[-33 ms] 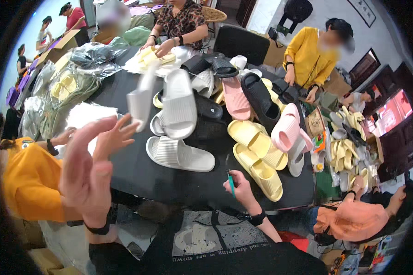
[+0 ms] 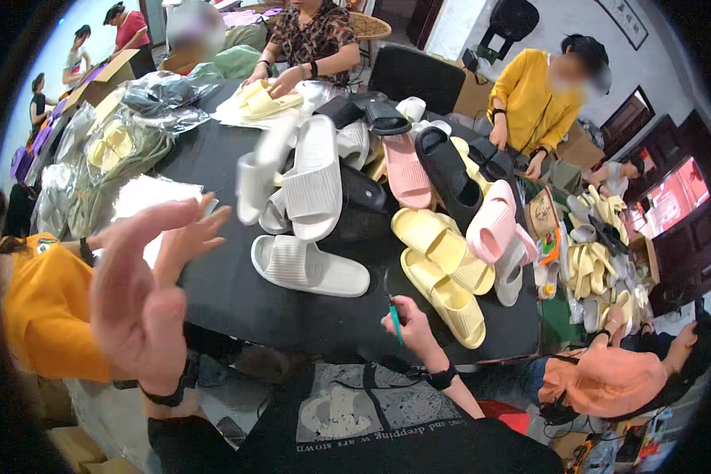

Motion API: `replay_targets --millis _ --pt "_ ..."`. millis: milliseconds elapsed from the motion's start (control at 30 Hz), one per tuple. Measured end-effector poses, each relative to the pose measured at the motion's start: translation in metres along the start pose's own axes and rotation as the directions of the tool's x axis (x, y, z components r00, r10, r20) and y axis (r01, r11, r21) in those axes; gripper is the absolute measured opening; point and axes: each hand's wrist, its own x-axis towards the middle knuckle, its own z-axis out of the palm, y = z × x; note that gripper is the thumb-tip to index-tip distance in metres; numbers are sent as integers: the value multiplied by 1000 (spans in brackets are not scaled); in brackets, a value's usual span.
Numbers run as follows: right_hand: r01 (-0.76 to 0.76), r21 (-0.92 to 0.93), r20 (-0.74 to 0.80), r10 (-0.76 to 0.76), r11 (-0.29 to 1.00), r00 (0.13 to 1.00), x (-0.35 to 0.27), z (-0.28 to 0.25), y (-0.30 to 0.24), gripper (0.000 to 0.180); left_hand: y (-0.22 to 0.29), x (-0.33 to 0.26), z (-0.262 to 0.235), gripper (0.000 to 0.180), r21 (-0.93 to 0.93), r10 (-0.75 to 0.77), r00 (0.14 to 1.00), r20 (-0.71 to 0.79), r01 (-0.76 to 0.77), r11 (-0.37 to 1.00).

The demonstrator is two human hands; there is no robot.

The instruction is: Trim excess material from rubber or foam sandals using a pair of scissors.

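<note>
- One green-handled tool [image 2: 395, 321], gripped in right hand [image 2: 416, 326].
- Left hand [image 2: 138, 304]: empty, thumb wide of fingers.
- Grey slipper [image 2: 314, 270]: between hands, farther out.
- Yellow slipper [image 2: 444, 299]: just right of right hand.

Slippers [image 2: 442, 245] are heaped across the middle and right of the table [image 2: 237, 300], with a single slipper [image 2: 324, 272] laid at the heap's near left. A chair [image 2: 415, 79] is placed behind the table. Plastic bags [image 2: 63, 178] are piled at the far left. More slippers [image 2: 588, 268] are heaped beyond its right end. A tool [image 2: 396, 322] is held in the right hand [image 2: 415, 325] by the near edge, well right of the left hand [image 2: 138, 296].
</note>
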Motion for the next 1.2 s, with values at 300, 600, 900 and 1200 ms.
replay_targets --millis 300,600,900,1200 --pt "-10 -106 121 23 994 992 8 -5 -7 46 -7 27 -35 68 -11 311 950 38 -310 951" --pt "-154 141 72 145 978 987 15 -17 -30 45 -19 47 -49 57 100 389 916 100 -398 912" --pt "-182 186 36 178 966 983 18 -16 -14 51 -35 76 -64 46 206 389 865 317 -463 862" --pt "-204 198 -10 210 959 978 29 -21 -9 42 -24 118 33 32 265 296 900 319 -385 884"
